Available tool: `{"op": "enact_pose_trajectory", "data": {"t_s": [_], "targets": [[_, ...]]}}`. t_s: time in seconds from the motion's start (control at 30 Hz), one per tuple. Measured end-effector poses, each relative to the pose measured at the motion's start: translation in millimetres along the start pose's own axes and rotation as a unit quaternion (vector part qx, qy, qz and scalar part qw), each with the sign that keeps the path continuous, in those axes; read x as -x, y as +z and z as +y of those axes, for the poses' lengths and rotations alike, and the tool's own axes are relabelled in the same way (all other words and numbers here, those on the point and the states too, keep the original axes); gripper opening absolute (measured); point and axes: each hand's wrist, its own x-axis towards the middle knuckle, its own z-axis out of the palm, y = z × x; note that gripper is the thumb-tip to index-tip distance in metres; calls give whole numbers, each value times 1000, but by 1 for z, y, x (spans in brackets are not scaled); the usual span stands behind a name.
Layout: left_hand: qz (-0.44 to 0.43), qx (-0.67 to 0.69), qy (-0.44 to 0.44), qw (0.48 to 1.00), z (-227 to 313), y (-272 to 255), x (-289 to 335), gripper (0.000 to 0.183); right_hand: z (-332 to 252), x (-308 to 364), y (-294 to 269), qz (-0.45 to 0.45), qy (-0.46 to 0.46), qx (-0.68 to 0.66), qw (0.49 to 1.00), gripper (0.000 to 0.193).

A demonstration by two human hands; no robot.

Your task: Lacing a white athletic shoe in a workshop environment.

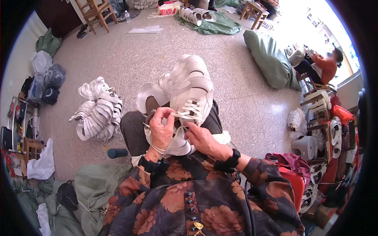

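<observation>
Floral blouse, left hand in pinch on white lace, right hand, grip unclear.

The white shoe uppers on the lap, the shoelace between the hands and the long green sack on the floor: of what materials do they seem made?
The shoe uppers look like matte leather or imitation, perhaps with mesh: smooth panels meet finely textured ones. The shoelace seems woven textile, dull and limp. The green sack is probably woven plastic or cloth, its matte surface sagging in soft creases.

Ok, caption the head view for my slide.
Left hand and right hand working white laces on stacked pale shoe uppers.
</observation>
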Motion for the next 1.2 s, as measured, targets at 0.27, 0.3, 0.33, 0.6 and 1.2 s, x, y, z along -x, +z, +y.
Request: {"op": "enact_pose_trajectory", "data": {"t_s": [0.27, 0.3, 0.33, 0.6, 1.2], "targets": [[-20, 15, -12, 1000, -3, 3, -2, 4, -3, -12, 8, -33, 217, -252, 942, 26], [-21, 15, -13, 1000, -5, 3, 0, 4, 0, -5, 2, -32, 217, -253, 942, 26], [-28, -22, -8, 999, -7, 4, 4, 5, 5, 2, -5, -25, 103, -23, 994, 24], [-33, -165, 111, 979, -3, 8, 13, 8, 2, 28, -38, -90, 16, 228, 969, 18], [-220, -180, 430, 857, 76, 12, 6, 22, -16, -36, -42, 114, 67, -123, 984, 15]]}}
